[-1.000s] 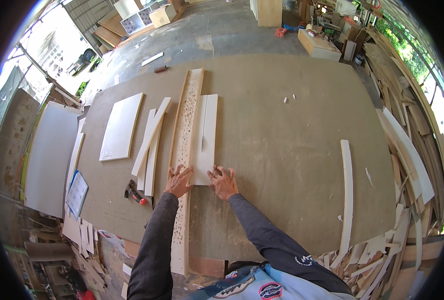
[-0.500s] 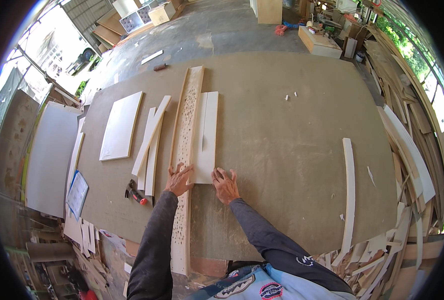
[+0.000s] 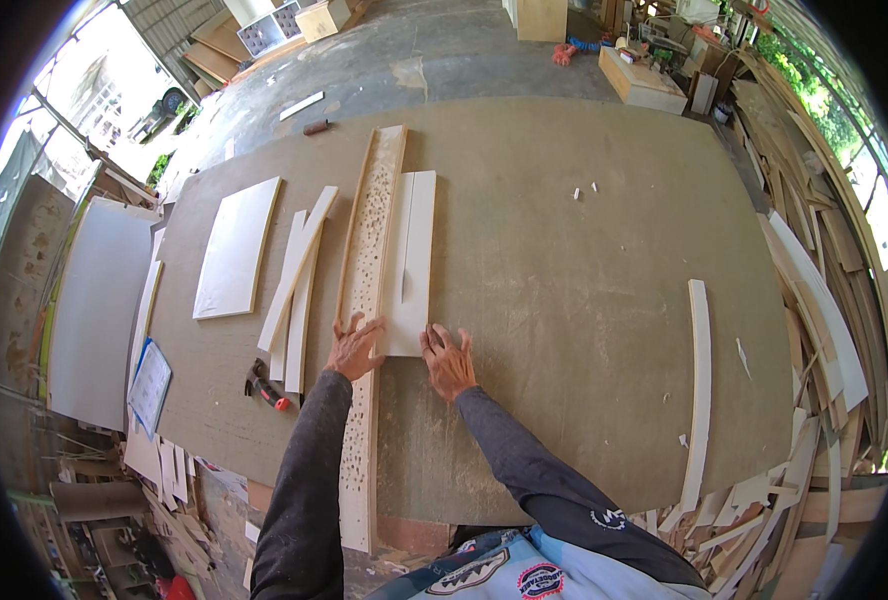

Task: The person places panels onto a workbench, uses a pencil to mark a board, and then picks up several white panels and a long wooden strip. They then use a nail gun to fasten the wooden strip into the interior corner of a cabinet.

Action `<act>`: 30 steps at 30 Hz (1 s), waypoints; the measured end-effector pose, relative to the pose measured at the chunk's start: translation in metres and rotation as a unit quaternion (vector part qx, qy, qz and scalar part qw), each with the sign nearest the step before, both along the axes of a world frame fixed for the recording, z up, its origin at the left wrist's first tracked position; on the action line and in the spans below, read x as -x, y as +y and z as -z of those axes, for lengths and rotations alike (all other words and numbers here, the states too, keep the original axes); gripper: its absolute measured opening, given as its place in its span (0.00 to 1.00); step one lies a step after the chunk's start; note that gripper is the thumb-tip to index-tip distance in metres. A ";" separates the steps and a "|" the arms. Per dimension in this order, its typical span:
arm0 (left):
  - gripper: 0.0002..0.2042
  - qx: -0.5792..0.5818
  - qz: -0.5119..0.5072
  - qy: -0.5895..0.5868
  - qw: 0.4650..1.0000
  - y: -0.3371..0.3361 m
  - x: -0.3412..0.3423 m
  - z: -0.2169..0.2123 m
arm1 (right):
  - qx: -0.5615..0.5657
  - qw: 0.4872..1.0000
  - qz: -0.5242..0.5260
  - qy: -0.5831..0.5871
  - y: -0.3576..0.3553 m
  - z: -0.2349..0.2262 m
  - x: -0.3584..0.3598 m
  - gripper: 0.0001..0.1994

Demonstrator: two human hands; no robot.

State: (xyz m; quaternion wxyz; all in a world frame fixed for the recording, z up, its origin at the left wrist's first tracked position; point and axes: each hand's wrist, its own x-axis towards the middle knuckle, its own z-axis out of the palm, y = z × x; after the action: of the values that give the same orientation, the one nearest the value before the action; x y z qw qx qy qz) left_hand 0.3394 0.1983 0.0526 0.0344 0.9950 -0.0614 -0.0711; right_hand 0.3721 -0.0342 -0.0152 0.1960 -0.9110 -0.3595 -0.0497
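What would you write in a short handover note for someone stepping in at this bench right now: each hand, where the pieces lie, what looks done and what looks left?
Left hand: flat, fingers spread, on the long perforated strip, touching the near corner of the white slotted board.
Right hand: flat on the table at the board's near edge. Neither hand grips anything.
Done: board lies alongside the strip, to its right, edges close together.
Left: nothing visibly fastens them; the near ends are not level, the strip runs past the table's near edge.
Nearby: hammer left of the left arm, loose white slats and a white panel further left.
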 end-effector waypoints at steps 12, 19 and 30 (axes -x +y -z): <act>0.29 -0.009 0.000 0.003 1.000 0.003 -0.023 -0.002 | -0.008 1.000 0.006 0.011 0.004 0.000 -0.021 0.24; 0.30 0.002 -0.008 0.000 1.000 0.011 -0.032 0.004 | 0.033 0.999 -0.005 0.027 0.007 -0.010 -0.033 0.32; 0.30 -0.002 -0.007 0.006 1.000 0.009 -0.057 -0.004 | 0.014 1.000 0.000 0.006 0.009 0.000 -0.057 0.25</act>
State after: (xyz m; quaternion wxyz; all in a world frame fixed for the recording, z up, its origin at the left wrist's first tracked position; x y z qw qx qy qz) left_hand 0.3967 0.2076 0.0569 0.0331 0.9950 -0.0541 -0.0774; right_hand 0.4292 -0.0249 -0.0152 0.1856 -0.9139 -0.3589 -0.0392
